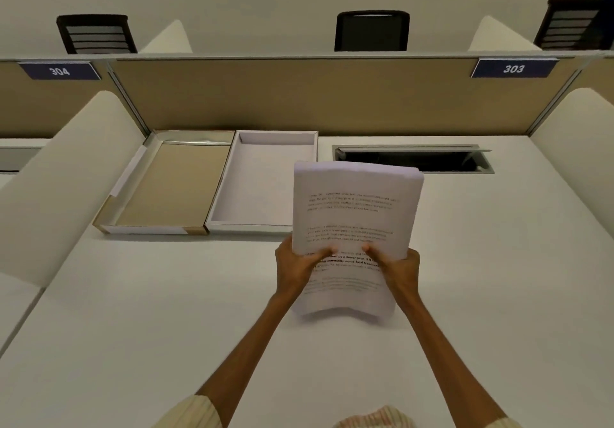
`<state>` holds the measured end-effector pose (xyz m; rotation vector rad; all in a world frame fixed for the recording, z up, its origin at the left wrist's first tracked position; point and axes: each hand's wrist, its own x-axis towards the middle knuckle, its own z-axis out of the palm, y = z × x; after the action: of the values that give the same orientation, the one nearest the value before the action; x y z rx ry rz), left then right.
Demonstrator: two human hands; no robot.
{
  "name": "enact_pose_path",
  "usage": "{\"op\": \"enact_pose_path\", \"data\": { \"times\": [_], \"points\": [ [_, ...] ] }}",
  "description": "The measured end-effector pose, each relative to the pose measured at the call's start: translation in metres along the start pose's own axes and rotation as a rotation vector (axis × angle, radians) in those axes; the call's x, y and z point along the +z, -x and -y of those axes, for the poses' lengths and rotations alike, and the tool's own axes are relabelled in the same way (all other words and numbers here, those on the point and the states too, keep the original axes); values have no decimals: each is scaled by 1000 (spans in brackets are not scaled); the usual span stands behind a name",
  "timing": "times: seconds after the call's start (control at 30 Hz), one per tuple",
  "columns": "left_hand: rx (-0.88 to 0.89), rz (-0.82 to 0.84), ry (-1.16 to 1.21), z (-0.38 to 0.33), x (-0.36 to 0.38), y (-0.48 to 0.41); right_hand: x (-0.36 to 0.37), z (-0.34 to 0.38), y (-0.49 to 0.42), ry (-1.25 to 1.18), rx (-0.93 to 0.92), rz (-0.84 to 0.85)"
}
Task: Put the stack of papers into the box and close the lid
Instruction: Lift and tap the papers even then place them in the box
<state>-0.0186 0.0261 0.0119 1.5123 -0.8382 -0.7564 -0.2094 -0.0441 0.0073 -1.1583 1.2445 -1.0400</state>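
A thick stack of printed white papers [355,215] is held up above the white desk, tilted toward me. My left hand [295,266] grips its lower left edge with the thumb on the top page. My right hand [397,266] grips the lower right edge the same way. Behind and to the left lies the open white box [262,191], empty inside; the stack's top left corner overlaps its right rim. The box's lid [169,188] lies upside down on the desk, touching the box's left side, its inside tan.
A tan partition [332,95] runs along the desk's far edge, with curved white dividers [63,175] at left and right. An open cable slot [412,158] sits in the desk behind the stack. Black chairs stand beyond the partition.
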Motion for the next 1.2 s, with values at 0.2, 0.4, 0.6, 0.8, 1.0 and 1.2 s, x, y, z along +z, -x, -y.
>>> {"op": "enact_pose_path", "data": {
  "times": [0.2, 0.4, 0.6, 0.8, 1.0, 1.2],
  "points": [
    [-203, -34, -146, -26, -21, -39, 30, 36, -29, 113, 44, 86],
    [-351, -42, -201, -54, -69, -111, 82, 72, -67, 29, 119, 363],
    [-429, 25, -177, -49, -108, -176, 148, 72, -112, -64, 210, 385],
    [-586, 131, -177, -34, -138, -234, 206, 57, -162, -5, 273, 388],
    [-606, 42, -159, 2, -135, -272, 238, 27, -198, 141, 298, 380],
    [-625, -10, -237, 29, -128, -289, 259, 1, -218, 326, 350, 267]
  ]
}}
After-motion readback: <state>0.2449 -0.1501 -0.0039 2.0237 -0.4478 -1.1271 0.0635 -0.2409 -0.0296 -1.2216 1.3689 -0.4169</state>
